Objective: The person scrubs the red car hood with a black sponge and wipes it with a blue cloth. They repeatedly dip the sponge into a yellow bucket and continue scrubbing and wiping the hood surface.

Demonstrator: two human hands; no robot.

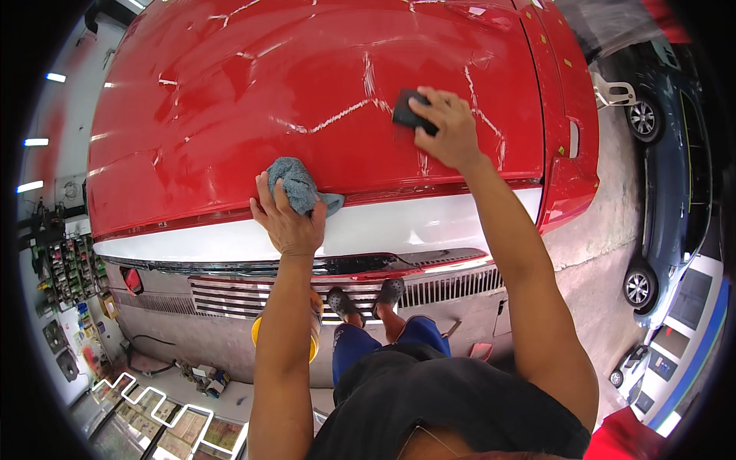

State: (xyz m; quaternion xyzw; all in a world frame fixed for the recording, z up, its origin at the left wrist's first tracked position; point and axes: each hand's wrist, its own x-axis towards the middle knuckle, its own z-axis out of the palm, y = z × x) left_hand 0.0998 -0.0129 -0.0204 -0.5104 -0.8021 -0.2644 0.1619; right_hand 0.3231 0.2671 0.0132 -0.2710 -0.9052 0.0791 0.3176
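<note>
Before me spreads a large glossy red car body panel (339, 138), crossed by jagged white streaks that look like reflected light. My right hand (448, 126) grips a dark sanding block (411, 108) and rests it on the panel, right of the middle. A crumpled grey-blue microfibre cloth (293, 183) lies under my left hand (293, 224), whose fingers are curled over it near the panel's lower edge. Just below that edge runs a white body section (402, 221) with dark trim beneath it.
A yellow bucket (314, 333) stands by my feet, partly behind my left forearm. Slotted floor grating (448, 287) runs under the car's edge. A dark blue car (667, 190) is parked at right. Shelves of small items (72, 270) are at left, with tools (204, 379) lower down.
</note>
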